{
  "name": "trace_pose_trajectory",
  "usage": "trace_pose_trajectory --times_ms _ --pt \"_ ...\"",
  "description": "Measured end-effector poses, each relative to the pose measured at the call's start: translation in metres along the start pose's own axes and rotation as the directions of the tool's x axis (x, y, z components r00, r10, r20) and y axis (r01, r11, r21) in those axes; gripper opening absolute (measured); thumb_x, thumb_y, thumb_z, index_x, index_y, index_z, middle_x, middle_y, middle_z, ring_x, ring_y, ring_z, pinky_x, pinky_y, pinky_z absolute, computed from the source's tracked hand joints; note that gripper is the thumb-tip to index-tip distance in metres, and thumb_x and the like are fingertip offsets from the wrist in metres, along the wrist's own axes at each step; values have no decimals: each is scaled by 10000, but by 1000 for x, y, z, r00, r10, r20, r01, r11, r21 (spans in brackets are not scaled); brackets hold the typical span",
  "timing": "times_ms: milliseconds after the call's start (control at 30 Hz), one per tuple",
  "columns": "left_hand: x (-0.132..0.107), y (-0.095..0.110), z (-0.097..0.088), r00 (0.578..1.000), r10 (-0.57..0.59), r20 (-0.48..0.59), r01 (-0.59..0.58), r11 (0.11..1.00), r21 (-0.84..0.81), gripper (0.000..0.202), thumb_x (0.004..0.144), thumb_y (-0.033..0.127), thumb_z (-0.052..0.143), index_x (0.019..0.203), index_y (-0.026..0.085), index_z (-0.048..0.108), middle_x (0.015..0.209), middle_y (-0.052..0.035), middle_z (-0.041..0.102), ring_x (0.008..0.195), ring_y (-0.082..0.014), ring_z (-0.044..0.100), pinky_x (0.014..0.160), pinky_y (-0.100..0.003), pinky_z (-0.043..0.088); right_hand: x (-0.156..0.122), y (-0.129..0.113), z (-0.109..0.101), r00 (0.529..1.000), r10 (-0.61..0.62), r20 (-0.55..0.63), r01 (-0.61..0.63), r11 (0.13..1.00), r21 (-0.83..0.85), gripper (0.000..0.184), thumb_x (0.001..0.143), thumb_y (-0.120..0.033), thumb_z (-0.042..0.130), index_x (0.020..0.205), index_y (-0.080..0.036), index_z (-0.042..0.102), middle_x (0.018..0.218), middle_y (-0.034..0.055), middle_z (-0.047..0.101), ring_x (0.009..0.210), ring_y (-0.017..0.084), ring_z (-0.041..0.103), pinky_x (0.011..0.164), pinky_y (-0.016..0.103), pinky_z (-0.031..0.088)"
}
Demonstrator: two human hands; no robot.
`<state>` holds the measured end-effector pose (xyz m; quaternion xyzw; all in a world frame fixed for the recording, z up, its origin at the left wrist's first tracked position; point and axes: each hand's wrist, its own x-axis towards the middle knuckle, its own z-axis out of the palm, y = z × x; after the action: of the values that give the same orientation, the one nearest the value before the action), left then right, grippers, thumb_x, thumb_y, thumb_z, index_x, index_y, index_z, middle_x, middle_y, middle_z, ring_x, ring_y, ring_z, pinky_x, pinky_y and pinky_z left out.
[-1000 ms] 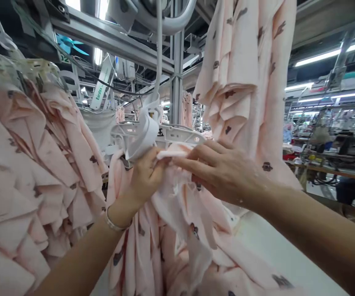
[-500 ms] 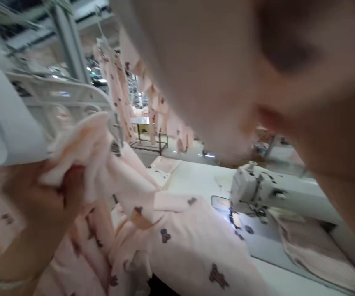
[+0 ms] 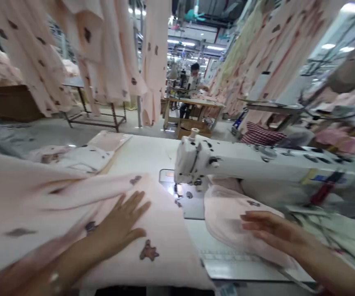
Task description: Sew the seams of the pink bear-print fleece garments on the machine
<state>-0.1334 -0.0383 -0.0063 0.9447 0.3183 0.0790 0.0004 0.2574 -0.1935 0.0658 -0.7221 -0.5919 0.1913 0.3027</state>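
My left hand (image 3: 124,222) lies flat with fingers apart on a pale pink garment piece (image 3: 168,255) printed with brown bears. The cloth spreads over the table's left side, its edge close to the needle area of a white sewing machine (image 3: 192,160) whose lamp is lit. My right hand (image 3: 266,230), fingers stretched forward and slightly curved, is over a stack of rounded pink fabric pieces (image 3: 226,213) beneath the machine arm. Whether its fingertips touch the stack I cannot tell. Nothing shows in its grasp.
Behind the table hang rows of pink printed garments (image 3: 112,53). More cut pieces (image 3: 78,158) lie at the table's back left. Red-handled snippers (image 3: 325,191) are by the machine arm at right. A co-worker (image 3: 192,78) is at a farther table.
My left hand has come down from the raised, bunched cloth and now lies on the fabric. My right arm, earlier across the view, has lowered to the stack. The view has swung right.
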Motion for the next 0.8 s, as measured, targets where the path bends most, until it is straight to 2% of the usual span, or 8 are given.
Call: trace_pose_trajectory --times_ms 67,200,267,333,433,533,700,800 --pt "-2 -4 2 1000 13 -23 -13 1000 -9 602 913 483 461 1455 306 267 1511 -71 272 1361 -322 323 1074 -551 303 9 28 -20 996 52 74 -49 998 -44 494 815 -646 482 979 -209 642 960 83 697 855 206 664 753 323 537" --pt "29 37 -9 971 54 -233 -99 978 -186 454 925 480 418 1314 263 504 1375 -51 505 1242 -293 486 1051 -486 369 34 51 -31 980 158 -123 -189 932 -311 391 770 -575 520 866 -229 675 764 72 697 680 250 633 582 345 456" --pt "67 77 -16 942 128 -311 -227 924 -307 385 955 438 375 1180 219 598 1201 -49 637 1108 -232 582 1032 -413 408 43 51 -23 973 152 -174 -211 894 -395 345 770 -532 535 886 -237 672 728 66 678 637 255 606 559 343 403" --pt "117 116 -19 913 296 -281 -388 841 -377 309 960 358 401 1081 196 636 1108 -45 669 1034 -194 604 991 -365 444 48 49 -12 979 112 -172 -176 886 -428 286 791 -480 521 877 -243 656 766 57 667 656 246 600 587 343 393" --pt "191 156 -13 920 329 -214 -391 818 -423 240 918 227 484 1096 163 632 1106 -78 654 1081 -207 568 998 -382 428 49 48 -6 990 13 -137 -69 909 -412 249 838 -429 447 803 -237 601 844 46 644 786 227 604 684 340 424" --pt "240 168 -2 952 248 -180 -305 833 -462 256 857 259 596 1085 159 659 1058 -100 663 1052 -257 583 959 -430 444 43 51 -11 991 -51 -124 2 931 -365 298 890 -444 350 790 -233 535 789 33 624 769 189 601 699 310 454" --pt "247 161 1 936 226 -270 -339 782 -522 235 938 255 477 1036 223 689 1024 -10 700 950 -155 638 890 -283 482 27 54 -26 996 -56 -75 30 948 -317 328 880 -510 427 986 -230 562 746 2 660 634 154 614 585 260 482" --pt "235 162 -11 912 201 -359 -376 760 -530 254 936 188 452 1079 207 661 1061 -16 695 973 -153 639 894 -276 478 23 56 -47 998 -62 -22 52 952 -302 348 825 -560 512 907 -248 643 719 7 678 588 160 618 532 254 483"
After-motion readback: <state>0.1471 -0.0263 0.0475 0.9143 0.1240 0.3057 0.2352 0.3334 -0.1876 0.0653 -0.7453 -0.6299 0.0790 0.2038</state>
